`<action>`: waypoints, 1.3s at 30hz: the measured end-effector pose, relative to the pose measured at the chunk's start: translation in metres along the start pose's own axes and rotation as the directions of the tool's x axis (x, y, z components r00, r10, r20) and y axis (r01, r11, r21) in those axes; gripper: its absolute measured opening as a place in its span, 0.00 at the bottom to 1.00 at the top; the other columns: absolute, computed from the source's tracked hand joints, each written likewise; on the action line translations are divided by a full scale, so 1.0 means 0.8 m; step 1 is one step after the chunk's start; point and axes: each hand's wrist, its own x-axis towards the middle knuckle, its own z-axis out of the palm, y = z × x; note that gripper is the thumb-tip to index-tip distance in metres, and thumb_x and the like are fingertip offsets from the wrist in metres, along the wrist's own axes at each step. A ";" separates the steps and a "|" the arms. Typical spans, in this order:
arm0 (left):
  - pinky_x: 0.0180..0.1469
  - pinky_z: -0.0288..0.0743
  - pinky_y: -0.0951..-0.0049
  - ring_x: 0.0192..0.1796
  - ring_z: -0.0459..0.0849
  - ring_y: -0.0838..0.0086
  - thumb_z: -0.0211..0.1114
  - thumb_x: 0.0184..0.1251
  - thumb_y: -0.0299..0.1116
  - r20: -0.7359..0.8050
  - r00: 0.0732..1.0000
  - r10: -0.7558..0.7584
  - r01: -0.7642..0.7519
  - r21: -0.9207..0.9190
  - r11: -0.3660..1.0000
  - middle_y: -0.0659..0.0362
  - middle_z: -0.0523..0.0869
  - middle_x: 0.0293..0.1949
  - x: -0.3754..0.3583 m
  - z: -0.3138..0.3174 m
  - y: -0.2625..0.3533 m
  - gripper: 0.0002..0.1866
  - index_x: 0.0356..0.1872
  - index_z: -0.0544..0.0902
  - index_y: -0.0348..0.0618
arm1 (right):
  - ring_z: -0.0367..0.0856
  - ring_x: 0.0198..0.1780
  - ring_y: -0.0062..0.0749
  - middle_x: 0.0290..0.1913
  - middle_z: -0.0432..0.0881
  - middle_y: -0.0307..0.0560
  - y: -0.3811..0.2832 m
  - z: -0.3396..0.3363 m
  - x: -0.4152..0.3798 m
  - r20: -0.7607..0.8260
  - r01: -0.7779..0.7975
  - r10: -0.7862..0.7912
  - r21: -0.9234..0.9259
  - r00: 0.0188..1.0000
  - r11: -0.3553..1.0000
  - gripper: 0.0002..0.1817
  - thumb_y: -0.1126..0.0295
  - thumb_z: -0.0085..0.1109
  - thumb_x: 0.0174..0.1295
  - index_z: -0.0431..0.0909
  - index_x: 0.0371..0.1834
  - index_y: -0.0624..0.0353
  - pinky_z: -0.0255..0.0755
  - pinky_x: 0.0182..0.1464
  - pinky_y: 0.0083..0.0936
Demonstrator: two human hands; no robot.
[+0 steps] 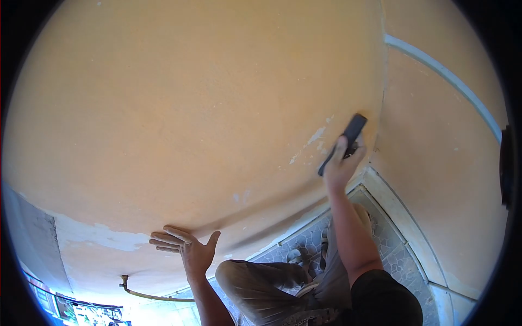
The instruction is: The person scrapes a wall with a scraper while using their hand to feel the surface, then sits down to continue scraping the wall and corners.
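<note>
My right hand [343, 163] is closed around a long, flat black sanding block [354, 127]. The block lies tilted against the orange-yellow wall [217, 108], close to the corner on the right. Beside it, pale patches of bare plaster [315, 136] show through the paint. Lower down on the left, my left hand [190, 249] rests against the same wall with its fingers spread and thumb out, holding nothing. The block's working face is hidden against the wall.
A brass tap [124, 281] with a hose [157, 296] juts from the wall at lower left. White skirting [402, 217] edges the patterned floor tiles [399, 258] below me. A pale blue strip [446, 73] curves along the right wall. My bent knee [234, 277] is near the wall.
</note>
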 end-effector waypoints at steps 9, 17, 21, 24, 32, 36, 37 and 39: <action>0.77 0.20 0.30 0.79 0.18 0.25 0.80 0.55 0.59 0.149 0.985 -0.086 0.112 -0.179 0.977 0.17 0.22 0.75 0.002 0.001 0.003 0.80 0.75 0.17 0.23 | 0.78 0.41 0.46 0.46 0.77 0.59 -0.028 -0.008 -0.104 0.395 0.619 -0.577 0.028 0.715 0.785 0.31 0.64 0.71 0.64 0.69 0.66 0.66 0.75 0.47 0.46; 0.75 0.16 0.27 0.77 0.15 0.22 0.81 0.53 0.58 0.044 0.997 -0.067 0.071 -0.088 0.994 0.15 0.16 0.72 -0.002 0.007 0.010 0.82 0.75 0.15 0.27 | 0.76 0.47 0.41 0.52 0.72 0.57 0.013 0.004 -0.026 -0.004 -0.102 0.103 0.097 0.995 0.990 0.29 0.61 0.59 0.76 0.65 0.70 0.72 0.72 0.52 0.36; 0.76 0.17 0.28 0.78 0.15 0.23 0.81 0.53 0.58 0.260 0.962 -0.085 0.189 -0.406 0.894 0.15 0.16 0.72 -0.002 0.023 -0.005 0.82 0.74 0.15 0.26 | 0.77 0.50 0.44 0.50 0.74 0.56 -0.021 -0.002 -0.114 0.307 0.415 -0.417 0.076 0.855 0.907 0.32 0.60 0.65 0.72 0.66 0.70 0.70 0.70 0.55 0.47; 0.76 0.17 0.29 0.78 0.15 0.24 0.81 0.53 0.58 0.362 0.928 -0.081 0.266 -0.498 0.826 0.15 0.16 0.73 0.000 0.011 -0.011 0.82 0.74 0.14 0.26 | 0.78 0.48 0.43 0.48 0.75 0.54 -0.018 -0.012 -0.101 0.442 0.562 -0.537 0.088 0.718 0.823 0.33 0.60 0.67 0.71 0.66 0.70 0.70 0.70 0.55 0.48; 0.82 0.28 0.44 0.83 0.28 0.32 0.80 0.56 0.58 0.217 0.965 -0.148 0.188 -0.179 0.966 0.14 0.30 0.76 -0.005 0.013 -0.002 0.81 0.73 0.16 0.21 | 0.77 0.44 0.35 0.48 0.72 0.54 0.028 0.004 -0.024 -0.064 0.018 -0.032 -0.203 0.997 0.979 0.25 0.65 0.51 0.80 0.64 0.70 0.74 0.75 0.47 0.32; 0.79 0.23 0.35 0.79 0.20 0.24 0.80 0.56 0.58 0.308 0.945 -0.113 0.245 -0.432 0.868 0.12 0.23 0.73 -0.003 0.012 -0.002 0.81 0.72 0.15 0.19 | 0.77 0.48 0.49 0.48 0.76 0.59 -0.032 0.003 -0.102 0.276 0.453 -0.467 0.116 0.840 0.884 0.28 0.64 0.66 0.68 0.70 0.66 0.68 0.72 0.55 0.44; 0.79 0.23 0.35 0.79 0.20 0.24 0.80 0.56 0.58 0.311 0.944 -0.112 0.244 -0.424 0.872 0.12 0.23 0.73 -0.004 0.010 0.002 0.81 0.72 0.15 0.19 | 0.78 0.48 0.49 0.47 0.77 0.58 -0.037 -0.001 -0.098 0.320 0.552 -0.557 0.115 0.767 0.826 0.28 0.64 0.68 0.67 0.71 0.66 0.64 0.72 0.55 0.43; 0.82 0.34 0.43 0.82 0.32 0.27 0.80 0.56 0.58 0.256 0.951 -0.173 0.202 -0.092 0.975 0.10 0.29 0.73 -0.003 0.003 0.008 0.81 0.71 0.16 0.17 | 0.78 0.49 0.47 0.46 0.78 0.56 -0.023 -0.001 -0.088 0.340 0.481 -0.506 0.160 0.793 0.862 0.27 0.63 0.69 0.68 0.72 0.66 0.59 0.73 0.53 0.40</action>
